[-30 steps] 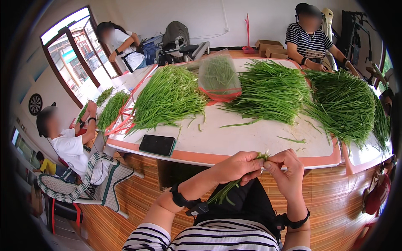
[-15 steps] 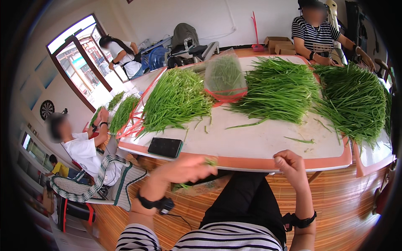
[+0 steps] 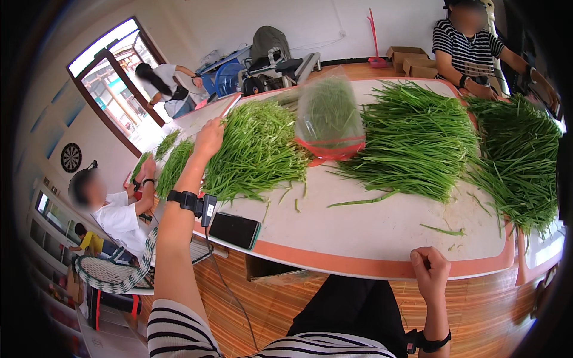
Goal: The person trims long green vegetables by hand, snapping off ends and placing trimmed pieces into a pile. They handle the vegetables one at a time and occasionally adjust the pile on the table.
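My left hand [image 3: 209,138] reaches far across the table, at the left edge of a large pile of green chives [image 3: 256,149]. Its fingers are bent together at the pile's side, and the fingertips partly hide whatever they hold. At the front edge of the table my right hand [image 3: 431,268] is curled into a fist, and nothing shows in it. A second chive pile [image 3: 418,140] lies right of the middle. Between the two stands a clear plastic bag [image 3: 329,113] with a red rim and greens inside.
A black phone [image 3: 234,230] lies near the front left edge of the table [image 3: 358,232]. Another chive pile [image 3: 516,161] lies at the right, where a person in stripes [image 3: 468,51] sits. Smaller bunches [image 3: 176,167] lie at the left near another person [image 3: 113,209]. Loose stalks [image 3: 441,230] are scattered around.
My left hand has moved from below the front edge, where it held green bits, up and away to the left pile. My right hand stays closed at the edge. The view has shifted slightly.
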The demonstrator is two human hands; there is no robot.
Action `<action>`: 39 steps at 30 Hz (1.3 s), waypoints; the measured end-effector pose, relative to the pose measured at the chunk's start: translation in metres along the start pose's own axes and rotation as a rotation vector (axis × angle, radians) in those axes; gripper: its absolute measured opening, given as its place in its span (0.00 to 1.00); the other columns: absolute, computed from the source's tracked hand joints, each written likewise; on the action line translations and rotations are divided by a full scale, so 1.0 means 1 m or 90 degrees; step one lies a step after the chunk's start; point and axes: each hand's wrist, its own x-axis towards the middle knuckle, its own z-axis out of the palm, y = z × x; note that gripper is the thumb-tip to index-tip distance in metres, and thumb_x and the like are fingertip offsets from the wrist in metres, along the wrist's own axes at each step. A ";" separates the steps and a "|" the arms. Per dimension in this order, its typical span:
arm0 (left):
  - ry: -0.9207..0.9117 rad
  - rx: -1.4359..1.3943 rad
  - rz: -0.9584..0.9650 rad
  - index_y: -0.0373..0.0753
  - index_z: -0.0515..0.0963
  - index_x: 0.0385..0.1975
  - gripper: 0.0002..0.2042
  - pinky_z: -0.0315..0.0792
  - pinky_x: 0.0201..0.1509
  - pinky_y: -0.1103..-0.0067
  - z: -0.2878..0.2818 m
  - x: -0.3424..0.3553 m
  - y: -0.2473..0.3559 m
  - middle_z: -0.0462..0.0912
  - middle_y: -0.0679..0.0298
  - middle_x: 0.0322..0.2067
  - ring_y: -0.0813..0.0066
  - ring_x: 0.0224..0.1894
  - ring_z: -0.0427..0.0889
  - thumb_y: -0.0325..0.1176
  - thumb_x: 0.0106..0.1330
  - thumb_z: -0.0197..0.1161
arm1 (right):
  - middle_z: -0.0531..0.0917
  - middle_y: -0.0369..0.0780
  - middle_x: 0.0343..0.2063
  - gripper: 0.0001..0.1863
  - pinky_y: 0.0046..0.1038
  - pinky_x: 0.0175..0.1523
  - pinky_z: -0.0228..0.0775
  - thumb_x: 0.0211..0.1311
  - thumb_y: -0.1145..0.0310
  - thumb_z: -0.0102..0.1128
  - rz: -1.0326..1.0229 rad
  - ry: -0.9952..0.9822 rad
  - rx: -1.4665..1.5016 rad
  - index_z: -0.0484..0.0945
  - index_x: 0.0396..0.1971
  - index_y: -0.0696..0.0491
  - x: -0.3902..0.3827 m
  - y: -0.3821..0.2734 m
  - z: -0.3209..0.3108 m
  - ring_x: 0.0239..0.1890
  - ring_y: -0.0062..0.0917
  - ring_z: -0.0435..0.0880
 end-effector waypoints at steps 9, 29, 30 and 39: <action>0.017 -0.190 -0.018 0.41 0.69 0.51 0.21 0.66 0.56 0.65 0.026 0.016 0.030 0.72 0.50 0.48 0.52 0.51 0.72 0.46 0.62 0.56 | 0.74 0.37 0.16 0.03 0.20 0.22 0.59 0.53 0.75 0.62 -0.018 0.020 -0.020 0.78 0.25 0.58 -0.001 0.004 -0.001 0.17 0.20 0.69; 0.038 -0.336 -0.080 0.39 0.76 0.44 0.19 0.70 0.48 0.70 -0.005 -0.066 -0.027 0.80 0.52 0.36 0.59 0.41 0.79 0.48 0.63 0.55 | 0.76 0.40 0.17 0.03 0.22 0.24 0.64 0.53 0.75 0.62 -0.105 0.064 -0.016 0.78 0.25 0.58 -0.005 0.008 0.000 0.18 0.25 0.74; 0.020 -0.287 -0.135 0.38 0.76 0.43 0.19 0.70 0.48 0.70 0.000 -0.090 -0.051 0.80 0.52 0.35 0.59 0.40 0.79 0.47 0.63 0.55 | 0.76 0.40 0.17 0.03 0.22 0.24 0.65 0.53 0.75 0.62 -0.110 0.061 -0.021 0.78 0.25 0.58 -0.006 0.005 0.001 0.18 0.25 0.74; -0.143 -0.254 -0.308 0.32 0.73 0.49 0.29 0.68 0.54 0.70 0.046 -0.239 -0.154 0.79 0.48 0.45 0.57 0.49 0.77 0.50 0.55 0.63 | 0.76 0.39 0.16 0.04 0.26 0.27 0.66 0.53 0.72 0.61 -0.121 0.054 -0.110 0.77 0.24 0.56 -0.007 0.000 0.019 0.20 0.28 0.74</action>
